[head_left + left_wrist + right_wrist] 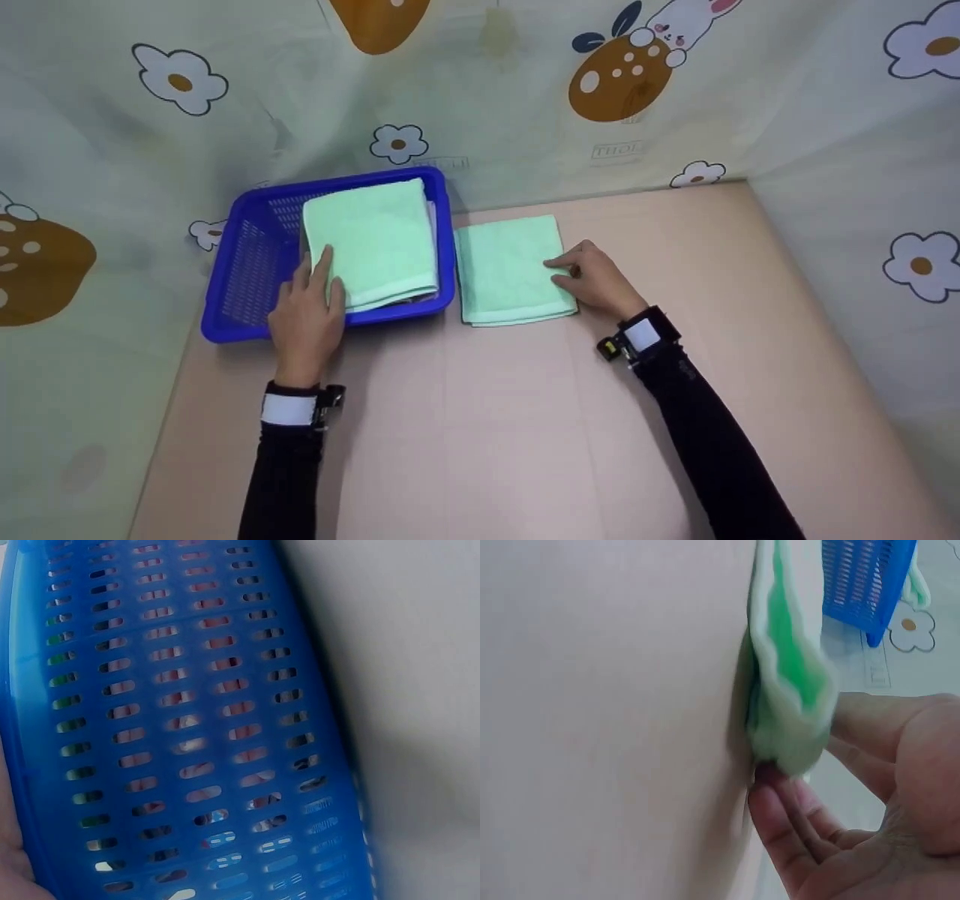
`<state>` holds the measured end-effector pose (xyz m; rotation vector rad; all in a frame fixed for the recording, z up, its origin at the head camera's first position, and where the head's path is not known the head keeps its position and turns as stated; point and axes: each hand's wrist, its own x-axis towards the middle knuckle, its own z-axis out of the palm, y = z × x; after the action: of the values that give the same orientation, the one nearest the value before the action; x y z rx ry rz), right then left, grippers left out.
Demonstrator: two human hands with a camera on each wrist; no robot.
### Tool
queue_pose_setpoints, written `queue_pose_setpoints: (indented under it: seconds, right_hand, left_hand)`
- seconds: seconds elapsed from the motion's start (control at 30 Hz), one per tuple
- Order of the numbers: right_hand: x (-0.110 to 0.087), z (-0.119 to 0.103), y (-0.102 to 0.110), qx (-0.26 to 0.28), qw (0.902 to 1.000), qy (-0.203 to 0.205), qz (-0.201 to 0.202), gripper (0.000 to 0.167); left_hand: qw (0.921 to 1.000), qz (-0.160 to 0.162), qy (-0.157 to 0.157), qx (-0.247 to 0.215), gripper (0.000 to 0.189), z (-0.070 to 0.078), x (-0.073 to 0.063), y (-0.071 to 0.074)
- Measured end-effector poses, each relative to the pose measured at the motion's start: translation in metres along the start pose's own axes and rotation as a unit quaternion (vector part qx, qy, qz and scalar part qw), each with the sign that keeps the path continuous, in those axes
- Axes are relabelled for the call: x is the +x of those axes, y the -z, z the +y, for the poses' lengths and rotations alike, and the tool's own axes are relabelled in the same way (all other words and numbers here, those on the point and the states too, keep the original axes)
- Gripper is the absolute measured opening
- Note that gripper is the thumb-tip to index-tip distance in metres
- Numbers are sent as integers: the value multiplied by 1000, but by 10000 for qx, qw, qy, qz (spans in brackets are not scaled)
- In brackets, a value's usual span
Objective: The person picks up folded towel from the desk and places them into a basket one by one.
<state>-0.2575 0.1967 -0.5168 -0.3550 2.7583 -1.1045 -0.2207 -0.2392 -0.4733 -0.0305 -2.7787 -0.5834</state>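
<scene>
A folded mint-green towel (371, 240) lies in the right part of a blue plastic basket (450, 247), on top of some other cloth that is mostly hidden. My left hand (306, 322) reaches over the basket's near rim, fingers extended, touching the towel's left side. Just right of the basket, a second folded mint-green towel (510, 270) lies on the table. At its right edge is my right hand (596, 281). In the right wrist view that towel (795, 712) has its folded edge between the thumb above and the fingers (776, 821) beneath.
The basket's left part shows its bare slotted wall (255, 262). A pale cloth with flower prints (399, 144) hangs behind and at both sides of the beige table (510, 435). Through the basket's slots (187, 720), pinkish and green contents show in the left wrist view.
</scene>
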Motion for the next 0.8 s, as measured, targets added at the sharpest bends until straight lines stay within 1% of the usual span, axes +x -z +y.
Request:
queue_pose_setpoints:
  seconds: [0.17,0.43,0.5,0.57,0.63,0.67,0.7,0.73,0.77,0.8]
  right_hand:
    - [2,3,1,227,9997,-35,5,31]
    - [4,5,-1,323,9994,-91,-63,33]
    - [3,5,0,339,9994,-81,-32,33]
    - [3,6,1,344,9994,-78,-10,32]
    - [3,6,1,351,9994,-76,-22,32]
    - [3,6,2,356,9993,-78,-39,32]
    - [3,5,2,355,9993,-82,-51,32]
    - [3,5,3,354,9993,-96,-62,32]
    - [3,5,3,352,9993,-102,-70,32]
    - [4,5,3,357,9993,-102,-78,32]
  left_hand:
    - [10000,-39,33,-70,51,1,0,1]
    - [9996,-140,175,-194,54,1,0,5]
    - [9997,-55,180,-140,53,3,0,4]
    - [9997,209,92,-16,53,7,0,3]
    - [9975,684,-147,86,52,14,-2,0]
    - [9946,972,-344,81,51,20,-3,-1]
    - [9901,1265,-608,5,51,27,-5,-3]
    - [9832,1559,-941,-156,50,35,-8,-6]
    - [9740,1773,-1364,-362,47,44,-11,-10]
    - [9635,1882,-1824,-546,43,55,-15,-13]
